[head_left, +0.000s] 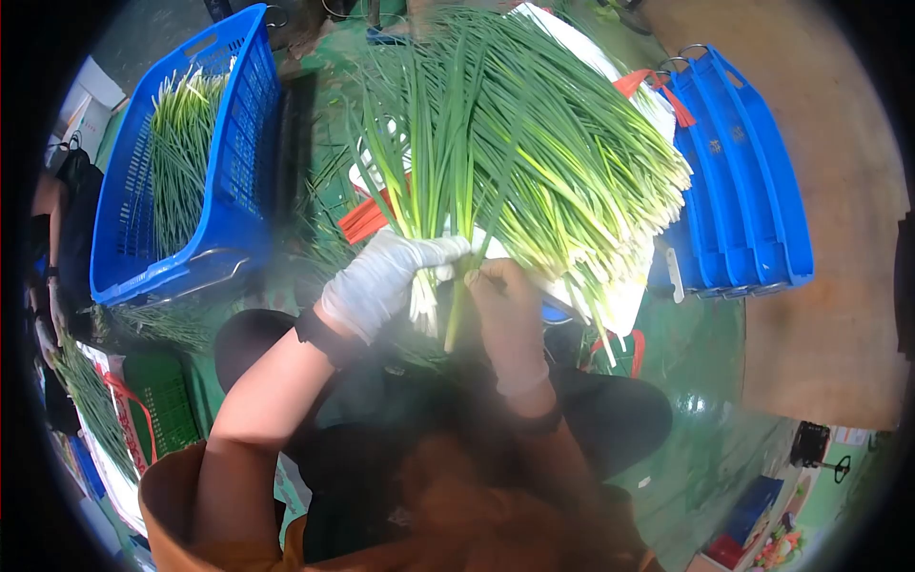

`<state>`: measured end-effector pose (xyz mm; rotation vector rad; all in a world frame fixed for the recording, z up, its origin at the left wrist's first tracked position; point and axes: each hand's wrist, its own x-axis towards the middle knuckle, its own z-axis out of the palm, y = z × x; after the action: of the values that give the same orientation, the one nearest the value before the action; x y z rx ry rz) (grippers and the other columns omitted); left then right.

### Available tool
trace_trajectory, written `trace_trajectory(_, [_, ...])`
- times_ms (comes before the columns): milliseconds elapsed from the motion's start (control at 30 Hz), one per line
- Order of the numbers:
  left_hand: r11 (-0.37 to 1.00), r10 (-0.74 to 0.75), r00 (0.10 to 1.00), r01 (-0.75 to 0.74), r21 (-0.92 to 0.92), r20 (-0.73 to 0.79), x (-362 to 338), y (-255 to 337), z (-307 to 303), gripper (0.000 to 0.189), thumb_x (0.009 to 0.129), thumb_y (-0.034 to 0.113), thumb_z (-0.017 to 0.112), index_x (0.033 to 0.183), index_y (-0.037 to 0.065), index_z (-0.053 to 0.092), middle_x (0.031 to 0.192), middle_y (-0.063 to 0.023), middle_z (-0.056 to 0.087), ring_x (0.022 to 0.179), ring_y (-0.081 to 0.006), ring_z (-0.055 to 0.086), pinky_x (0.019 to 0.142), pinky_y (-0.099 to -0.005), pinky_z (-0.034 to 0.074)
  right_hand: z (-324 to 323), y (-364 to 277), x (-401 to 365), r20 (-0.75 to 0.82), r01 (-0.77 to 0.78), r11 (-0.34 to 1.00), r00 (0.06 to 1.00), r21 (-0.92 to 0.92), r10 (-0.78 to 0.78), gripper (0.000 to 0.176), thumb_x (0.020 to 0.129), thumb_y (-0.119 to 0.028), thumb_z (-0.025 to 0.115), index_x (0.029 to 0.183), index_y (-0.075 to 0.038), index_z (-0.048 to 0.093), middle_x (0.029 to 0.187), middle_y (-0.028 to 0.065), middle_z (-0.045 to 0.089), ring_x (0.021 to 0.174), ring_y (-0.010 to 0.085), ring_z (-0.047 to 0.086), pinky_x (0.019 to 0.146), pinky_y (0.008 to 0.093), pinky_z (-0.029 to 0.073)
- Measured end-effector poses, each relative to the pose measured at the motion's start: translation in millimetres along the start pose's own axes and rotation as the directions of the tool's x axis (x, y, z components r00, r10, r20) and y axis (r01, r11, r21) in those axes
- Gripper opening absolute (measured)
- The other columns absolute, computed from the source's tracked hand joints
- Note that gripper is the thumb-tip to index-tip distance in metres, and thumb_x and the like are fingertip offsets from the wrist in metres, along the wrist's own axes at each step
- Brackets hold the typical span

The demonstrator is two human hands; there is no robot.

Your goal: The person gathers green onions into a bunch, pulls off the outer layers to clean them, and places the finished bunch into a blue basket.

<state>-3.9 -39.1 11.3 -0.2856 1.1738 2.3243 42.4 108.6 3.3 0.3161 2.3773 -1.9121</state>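
Note:
My left hand [386,276], in a white glove, is closed around a small bunch of scallions [419,181], their white root ends poking out below the fist. Beside it, my gloved right hand [503,305] pinches the lower part of a scallion stalk [458,303] with thumb and fingers. A large heap of scallions [572,143] lies just beyond both hands on a white sheet [624,296], white ends pointing right and toward me. Red ties [365,219] show by the left side of the heap.
On the left stands a blue crate [238,143] holding more scallions [186,172]. Stacked blue crates [739,181] are at the right, near a brown board [829,210]. Scraps lie on the green floor [701,372]. A green crate [164,400] and another person's arm [54,229] appear at far left.

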Motion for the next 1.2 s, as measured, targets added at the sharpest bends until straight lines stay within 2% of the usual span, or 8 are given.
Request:
trace_trajectory(100, [0.999, 0.036, 0.999, -0.037, 0.036, 0.016, 0, -2, 2, 0.028, 0.083, 0.005, 0.067, 0.109, -0.001, 0.060, 0.089, -0.0053, 0.065, 0.071, -0.0087, 0.059, 0.061, -0.0215, 0.048, 2, 11, -2, -0.015, 0.339, 0.925, 0.938, -0.172, -0.347, 0.007, 0.091, -0.006, 0.057, 0.091, 0.001, 0.056, 0.084, 0.0068, 0.060, 0.070, 0.0124, 0.054, 0.065, 0.0263, 0.045])
trace_trajectory(300, [0.982, 0.153, 0.977, -0.168, -0.091, -0.149, 5, 31, -8, 0.029, 0.085, 0.003, 0.064, 0.112, -0.005, 0.057, 0.099, -0.0128, 0.066, 0.085, -0.0182, 0.065, 0.068, -0.0236, 0.051, -27, -2, -44, 0.200, 0.142, 0.935, 0.956, 0.325, -0.214, 0.005, 0.091, -0.004, 0.053, 0.091, 0.001, 0.056, 0.089, 0.0089, 0.062, 0.076, 0.0143, 0.057, 0.070, 0.0281, 0.045])
trace_trajectory(400, [0.975, 0.170, 0.982, -0.180, -0.134, -0.080, 16, 37, -40, 0.033, 0.087, 0.004, 0.060, 0.117, -0.006, 0.054, 0.102, -0.0135, 0.065, 0.079, -0.0156, 0.065, 0.062, -0.0207, 0.050, -68, 0, -48, 0.705, 0.138, 0.947, 0.700, -0.289, 0.113, 0.009, 0.081, -0.010, 0.063, 0.085, -0.003, 0.059, 0.086, 0.0111, 0.062, 0.075, 0.0230, 0.060, 0.072, 0.0322, 0.046])
trace_trajectory(533, [0.980, 0.104, 0.994, -0.095, -0.175, 0.043, -2, 38, -18, 0.032, 0.084, -0.001, 0.061, 0.115, -0.003, 0.054, 0.096, -0.0111, 0.064, 0.080, -0.0149, 0.063, 0.065, -0.0228, 0.050, -47, -5, -36, 0.255, 0.515, 0.699, 0.856, -0.496, -0.450, 0.038, 0.086, -0.015, 0.062, 0.121, -0.002, 0.055, 0.106, 0.0166, 0.060, 0.096, 0.0323, 0.056, 0.084, 0.0368, 0.043])
trace_trajectory(733, [0.972, -0.010, 0.986, 0.048, -0.228, 0.168, -5, 10, 6, 0.039, 0.086, 0.003, 0.062, 0.122, -0.002, 0.050, 0.110, -0.0144, 0.063, 0.087, -0.0172, 0.063, 0.072, -0.0261, 0.052, -14, -19, -10, 0.301, -0.236, 0.934, 0.941, 0.267, 0.152, 0.023, 0.090, -0.015, 0.061, 0.106, 0.002, 0.060, 0.081, 0.0060, 0.062, 0.072, 0.0120, 0.056, 0.069, 0.0257, 0.046])
trace_trajectory(833, [0.977, -0.037, 0.994, 0.058, -0.208, 0.104, 3, -7, -6, 0.035, 0.086, 0.007, 0.063, 0.119, -0.002, 0.054, 0.108, -0.0122, 0.065, 0.086, -0.0184, 0.064, 0.076, -0.0298, 0.052, 0, 2, -11, -0.026, 0.287, 0.933, 0.954, -0.218, -0.299, 0.018, 0.092, -0.018, 0.059, 0.094, 0.000, 0.061, 0.076, -0.0016, 0.058, 0.065, 0.0074, 0.051, 0.059, 0.0246, 0.043])
trace_trajectory(967, [0.997, -0.034, 0.999, 0.035, 0.071, -0.024, 0, -11, -4, 0.026, 0.085, 0.007, 0.066, 0.110, 0.001, 0.061, 0.096, -0.0064, 0.066, 0.083, -0.0151, 0.063, 0.073, -0.0281, 0.052, -9, 1, -6, 0.195, -0.296, 0.902, 0.950, 0.315, 0.244, 0.015, 0.091, -0.017, 0.061, 0.094, -0.002, 0.061, 0.076, -0.0010, 0.057, 0.061, 0.0069, 0.049, 0.054, 0.0222, 0.040])
trace_trajectory(1200, [0.975, 0.214, 0.942, -0.221, 0.004, -0.260, -3, 38, -8, 0.031, 0.086, 0.013, 0.064, 0.110, -0.005, 0.059, 0.090, -0.0089, 0.065, 0.078, -0.0147, 0.062, 0.070, -0.0240, 0.050, -35, 23, -10, 0.250, -0.163, 0.987, 0.956, 0.005, 0.157, 0.017, 0.084, -0.018, 0.067, 0.091, -0.004, 0.060, 0.078, 0.0065, 0.059, 0.072, 0.0162, 0.056, 0.069, 0.0274, 0.044])
